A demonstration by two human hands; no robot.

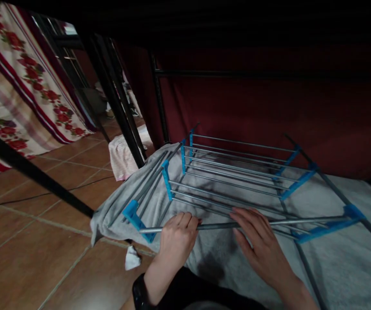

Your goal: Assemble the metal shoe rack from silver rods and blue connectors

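A folded metal drying rack (237, 172) with grey rods and blue plastic joints lies on a grey blanket (350, 267). My left hand (176, 241) is curled around the nearest grey rod (301, 221), close to its left end and the blue joint (134, 215). My right hand (258, 243) rests flat over the same rod, fingers extended, touching it and the rods just behind. A black watch band (139, 292) shows on my left wrist.
Black metal frame posts (114, 99) rise at the left and behind the rack. A dark red curtain (269, 107) hangs at the back. Tiled floor (27, 241), a floral cloth (17, 86), a pink-striped cloth (124, 157) and a white scrap (132, 258) lie at the left.
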